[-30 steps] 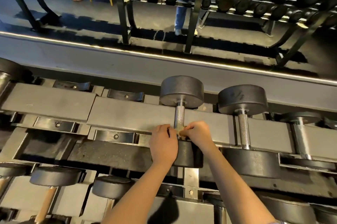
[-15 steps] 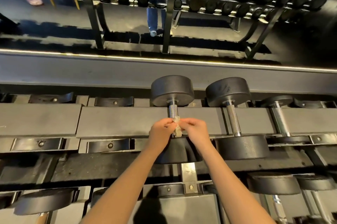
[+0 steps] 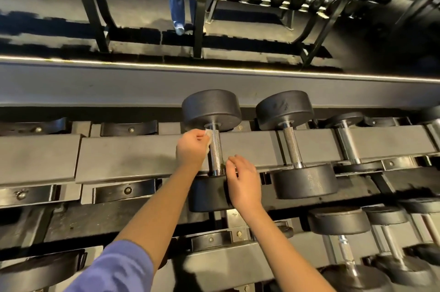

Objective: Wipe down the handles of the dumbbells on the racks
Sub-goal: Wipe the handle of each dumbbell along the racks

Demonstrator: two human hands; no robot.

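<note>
Right hand (image 3: 244, 182) is hovering at 5 o'clock of the handle (image 3: 217, 149), fingers loosely curled by its near end; cannot tell if it is pinching anything. Left hand (image 3: 191, 151) is pinching a small wipe (image 3: 207, 136) against the handle's far end from 9 o'clock, probably rubbing lengthwise. Dumbbell (image 3: 210, 110) is lying across the rack (image 3: 131, 156), leaving the handle exposed; neighbour dumbbell (image 3: 291, 146) is sitting at 3 o'clock.

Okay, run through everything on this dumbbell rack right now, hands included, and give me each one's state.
handle: mostly uncovered, wipe at its far end.
wipe: crumpled, touching the handle.
left hand: pinches the wipe.
right hand: fingers loosely curled by the handle's near end, grip unclear.
wiped dumbbell: racked.
next dumbbell: racked, untouched.
left cradles: empty.
</note>
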